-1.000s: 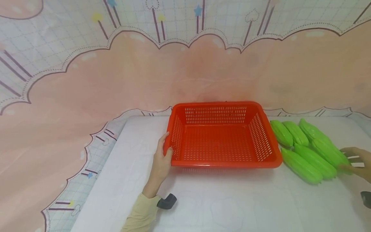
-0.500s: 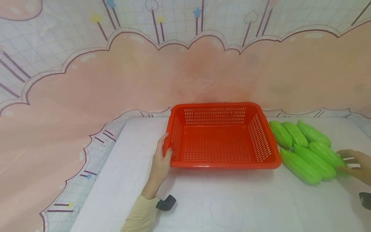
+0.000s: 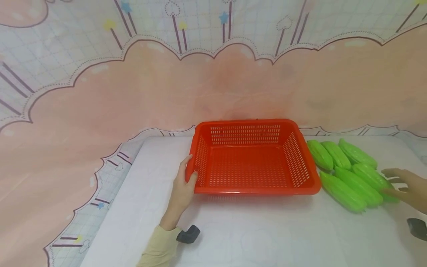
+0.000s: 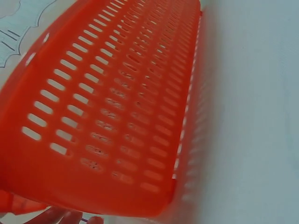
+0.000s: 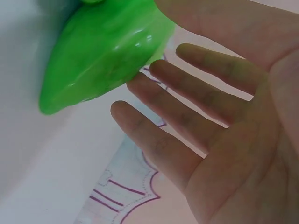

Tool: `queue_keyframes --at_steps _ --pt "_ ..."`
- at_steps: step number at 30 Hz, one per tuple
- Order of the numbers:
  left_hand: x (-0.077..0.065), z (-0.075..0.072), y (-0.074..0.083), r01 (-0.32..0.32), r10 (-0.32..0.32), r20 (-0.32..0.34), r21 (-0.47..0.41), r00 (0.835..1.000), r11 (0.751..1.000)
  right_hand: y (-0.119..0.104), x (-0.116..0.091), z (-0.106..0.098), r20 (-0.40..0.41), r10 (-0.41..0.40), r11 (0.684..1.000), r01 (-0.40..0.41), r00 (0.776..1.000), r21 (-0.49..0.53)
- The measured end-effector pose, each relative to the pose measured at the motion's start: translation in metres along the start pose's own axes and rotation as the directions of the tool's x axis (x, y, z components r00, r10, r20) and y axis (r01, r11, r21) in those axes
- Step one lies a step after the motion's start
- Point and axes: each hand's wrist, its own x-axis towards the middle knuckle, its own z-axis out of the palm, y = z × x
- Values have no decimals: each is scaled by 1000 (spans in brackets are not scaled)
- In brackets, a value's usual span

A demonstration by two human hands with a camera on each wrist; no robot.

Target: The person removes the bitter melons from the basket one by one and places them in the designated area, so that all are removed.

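Note:
My left hand [image 3: 184,189] grips the left rim of a red plastic basket [image 3: 247,190], its thumb over the rim's inner side. The basket has slotted walls and nothing lies inside it. In the left wrist view its slotted wall [image 4: 107,93] fills much of the frame, with fingertips just showing at the bottom. Several green ribbed gourds [image 3: 343,191] lie in a cluster right of the basket. My right hand [image 3: 405,187] is beside the rightmost gourds, fingers extended. In the right wrist view the fingers [image 5: 154,140] are spread beside one gourd [image 5: 103,51], thumb overlapping its edge.
The white tabletop [image 3: 267,230] extends in front of the basket and to its left. Behind and to the left hangs a pink and white patterned cloth [image 3: 166,89]. Black wrist cameras [image 3: 188,234] sit on both wrists. The gourds lie close against the basket's right side.
The head view has shifted slightly, so the scene sits a little further left and lower. My right hand has moved slightly left at the gourds; the left hand keeps its grip.

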Motion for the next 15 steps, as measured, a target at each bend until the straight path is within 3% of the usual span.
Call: queue_keyframes --at_steps 3,6,8,10,15 --pt "1 -3 4 -11 12 -23 50 1000 999 18 7 9 -56 -30 999 29 998 -22" --pt "2 -5 7 -37 42 -54 91 998 995 13 10 8 -88 -57 998 55 995 -19" --pt "2 -7 7 -49 56 -75 103 996 994 -21 3 -5 -99 -73 997 73 992 -11" --pt "2 -9 9 -50 60 -95 105 994 993 -42 2 -12 -106 -102 995 103 989 0" --pt "4 -15 10 -51 66 -125 119 990 992 -68 8 -20 -150 -157 988 153 976 -36"
